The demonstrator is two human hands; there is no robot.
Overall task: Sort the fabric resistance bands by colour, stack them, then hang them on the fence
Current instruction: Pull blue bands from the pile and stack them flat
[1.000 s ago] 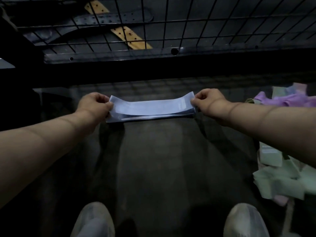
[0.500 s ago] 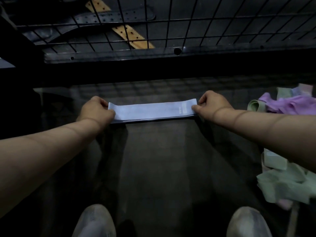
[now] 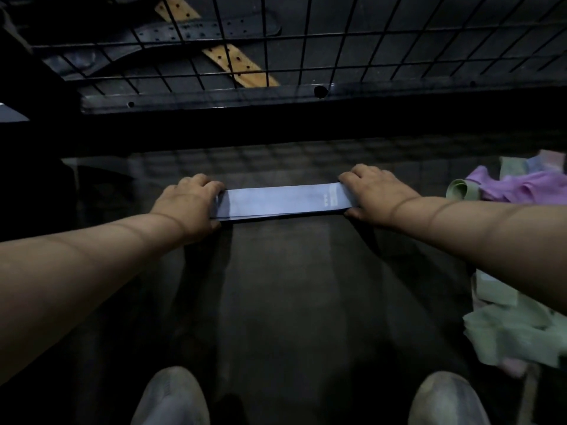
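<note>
Dim storeroom: wire fence (image 3: 337,41), perforated bars (image 3: 199,29)

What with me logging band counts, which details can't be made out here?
All in the head view.
Count in the blue stack: layers lie flush, light is dim.
Its ends: covered by the left hand and right hand.
Print on the label: too small.
The green bands: blurred, cut by right edge.

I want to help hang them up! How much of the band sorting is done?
Done: a few pale blue fabric bands lie stacked flat on the dark surface. In hand: the left hand and right hand grip that stack's two ends. Left: the crumpled purple bands and pale green bands at the right look unsorted, and no band hangs on the black wire fence.
</note>
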